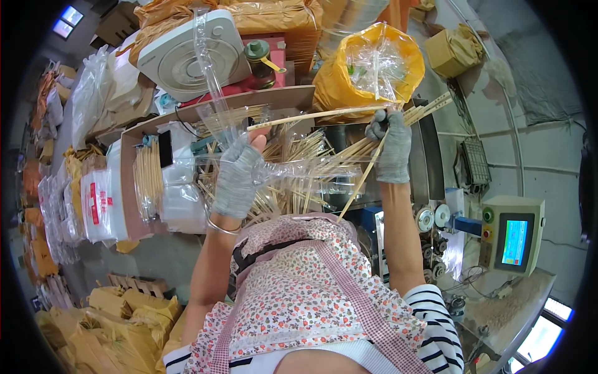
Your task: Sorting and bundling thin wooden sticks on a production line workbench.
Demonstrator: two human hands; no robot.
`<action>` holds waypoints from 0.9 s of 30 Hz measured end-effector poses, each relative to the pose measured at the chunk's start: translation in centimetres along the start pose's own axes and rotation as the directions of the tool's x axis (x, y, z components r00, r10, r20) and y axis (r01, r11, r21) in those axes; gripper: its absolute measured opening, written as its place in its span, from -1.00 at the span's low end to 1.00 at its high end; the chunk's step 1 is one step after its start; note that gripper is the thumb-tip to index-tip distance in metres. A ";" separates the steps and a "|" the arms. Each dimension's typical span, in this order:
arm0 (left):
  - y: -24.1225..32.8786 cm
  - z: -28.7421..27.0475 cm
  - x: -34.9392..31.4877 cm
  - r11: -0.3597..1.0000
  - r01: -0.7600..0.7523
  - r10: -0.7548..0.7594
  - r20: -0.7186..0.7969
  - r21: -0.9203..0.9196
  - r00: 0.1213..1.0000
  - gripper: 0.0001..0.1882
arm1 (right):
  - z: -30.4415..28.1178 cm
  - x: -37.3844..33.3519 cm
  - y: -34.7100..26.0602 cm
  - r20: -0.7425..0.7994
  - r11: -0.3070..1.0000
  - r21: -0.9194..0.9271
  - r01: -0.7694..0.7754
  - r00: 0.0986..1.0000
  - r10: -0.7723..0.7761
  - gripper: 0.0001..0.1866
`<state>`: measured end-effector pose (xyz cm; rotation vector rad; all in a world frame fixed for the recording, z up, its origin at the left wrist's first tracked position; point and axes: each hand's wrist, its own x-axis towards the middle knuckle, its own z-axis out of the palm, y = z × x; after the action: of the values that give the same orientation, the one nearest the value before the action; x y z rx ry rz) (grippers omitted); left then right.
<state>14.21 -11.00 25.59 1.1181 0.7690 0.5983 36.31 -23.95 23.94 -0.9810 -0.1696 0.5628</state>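
Grey gloves (393, 167) cover L hand (237, 177) & R hand (391, 140), held up well apart, both forearms (400, 230) reaching fwd from the lower edge. R hand's curled tight w/ a bundle of sticks (355, 149) in its grip, slanting up to the right; a thin stick (362, 179) angles down-left below it. L hand's partly curled, bare thumb tip up, at the left end of a long stick (317, 116) that spans to R hand; can't tell if it's pinched. Clear plastic (293, 169) hangs btwn hands, over loose sticks (305, 198). Yellow bag (330, 82) sits just beyond R hand.
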 end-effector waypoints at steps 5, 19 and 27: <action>0.1 0.3 0.3 0.999 0.035 -0.035 0.004 -0.026 0.999 -0.73 | 0.1 -0.9 0.7 0.004 0.999 0.003 -0.051 0.999 0.051 -0.85; -1.2 0.6 1.8 0.985 -0.007 -0.003 -0.056 -0.173 0.998 -0.73 | 0.4 -5.4 2.7 -0.031 0.970 -0.178 -0.164 0.986 0.161 -0.89; -1.7 2.1 2.7 0.990 -0.142 0.142 -0.073 -0.006 0.987 -0.73 | 2.8 -9.1 2.3 0.238 0.884 -0.442 -0.155 0.929 0.282 -0.82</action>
<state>17.58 -10.68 23.88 1.1521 0.7506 0.7656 26.66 -25.64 24.60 -1.3398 -0.4657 0.9109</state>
